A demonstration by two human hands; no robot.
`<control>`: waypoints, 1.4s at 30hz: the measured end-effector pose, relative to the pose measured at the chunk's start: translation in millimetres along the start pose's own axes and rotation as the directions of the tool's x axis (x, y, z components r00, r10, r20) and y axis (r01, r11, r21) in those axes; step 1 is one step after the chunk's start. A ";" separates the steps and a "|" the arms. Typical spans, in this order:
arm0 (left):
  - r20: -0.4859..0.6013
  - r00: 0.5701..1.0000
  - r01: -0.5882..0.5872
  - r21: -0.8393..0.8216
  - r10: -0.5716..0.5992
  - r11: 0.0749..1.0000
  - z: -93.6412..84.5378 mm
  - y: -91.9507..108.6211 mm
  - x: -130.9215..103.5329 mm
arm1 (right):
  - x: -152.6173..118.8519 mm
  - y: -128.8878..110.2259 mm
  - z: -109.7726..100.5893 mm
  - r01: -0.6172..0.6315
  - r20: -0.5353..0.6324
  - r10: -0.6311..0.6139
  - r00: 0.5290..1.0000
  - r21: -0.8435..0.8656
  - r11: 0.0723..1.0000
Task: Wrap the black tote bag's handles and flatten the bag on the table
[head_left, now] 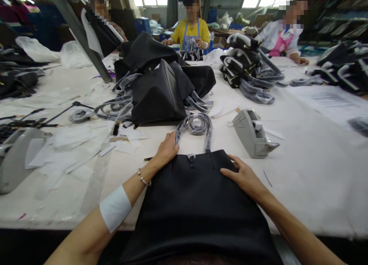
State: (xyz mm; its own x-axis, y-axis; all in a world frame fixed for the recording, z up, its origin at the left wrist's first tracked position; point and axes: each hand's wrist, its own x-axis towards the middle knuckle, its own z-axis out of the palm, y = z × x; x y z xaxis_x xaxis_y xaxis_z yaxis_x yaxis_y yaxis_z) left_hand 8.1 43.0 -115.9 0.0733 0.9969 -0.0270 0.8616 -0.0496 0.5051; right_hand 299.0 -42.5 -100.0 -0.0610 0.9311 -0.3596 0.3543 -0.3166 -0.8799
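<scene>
One black bag (pixel 198 207), handles (pixel 197 125) pointing away

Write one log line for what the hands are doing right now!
left hand: grips wrapped strap at black handbag top | right hand: flat on handbag | nearby: grey tape dispenser, pile of black bags

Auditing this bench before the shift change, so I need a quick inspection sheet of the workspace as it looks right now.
Surface: white table, paper-covered.
Job's things: black bag lying flat at the near edge; wrapped handles beyond its top.
Clutter: paper scraps, grey tape dispenser, pile of black bags, stacked wrapped straps.
Hands: left hand grips the bag's top corner by a handle; right hand flat on the bag.
Cables: nothing seen.
Surroundings: three people across the table.
</scene>
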 end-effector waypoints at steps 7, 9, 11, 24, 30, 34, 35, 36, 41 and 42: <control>-0.045 0.991 -0.129 -0.024 0.128 0.991 -2.6 20.8 53.8 | 13.6 4.4 -7.0 -0.070 -0.032 0.079 0.996 0.222 0.973; -0.007 0.987 -0.163 -0.040 0.163 0.986 -3.8 21.0 62.2 | 17.7 9.1 -11.4 -0.087 -0.069 0.111 0.991 0.292 0.952; 0.010 0.983 -0.180 -0.051 0.181 0.982 -7.8 17.4 62.8 | 21.0 13.7 -16.7 -0.089 -0.111 0.130 0.985 0.321 0.943; 0.120 0.992 0.064 -0.771 0.046 0.633 -69.3 -47.4 -102.1 | 19.4 -0.6 -71.2 -0.169 -0.142 0.199 0.970 0.199 0.965; 0.288 0.898 0.409 -0.825 -0.332 0.390 -40.9 -37.4 -148.0 | -58.0 21.8 -76.5 -0.209 -0.008 0.269 0.963 0.605 0.768; 0.315 0.888 0.408 -0.876 -0.335 0.258 -22.8 -21.9 -135.4 | -70.0 13.2 -38.3 -0.430 0.222 0.386 0.896 0.654 0.622; 0.308 0.892 0.399 -0.880 -0.331 0.256 -20.0 -21.4 -132.0 | -69.3 11.4 -33.1 -0.472 0.286 0.385 0.878 0.654 0.591; 0.286 0.895 0.387 -0.880 -0.344 0.274 -18.5 -22.4 -129.4 | -68.2 10.4 -31.2 -0.491 0.339 0.357 0.870 0.658 0.571; 0.103 0.864 0.373 -0.789 -0.493 0.489 -30.9 -34.7 -133.6 | -72.7 16.8 -56.1 -0.371 0.377 0.138 0.916 0.662 0.651; 0.123 0.861 0.397 -0.770 -0.494 0.499 -35.4 -36.5 -137.5 | -78.0 20.7 -61.9 -0.343 0.366 0.115 0.924 0.655 0.673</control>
State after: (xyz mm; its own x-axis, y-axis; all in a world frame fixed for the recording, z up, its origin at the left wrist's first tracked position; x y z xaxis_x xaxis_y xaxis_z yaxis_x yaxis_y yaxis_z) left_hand -51.2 -90.2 -100.1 -0.3007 0.8750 -0.3794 0.0725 0.4176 0.9057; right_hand 368.9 -110.4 -71.0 -0.3569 0.7572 -0.5471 -0.3516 -0.6514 -0.6723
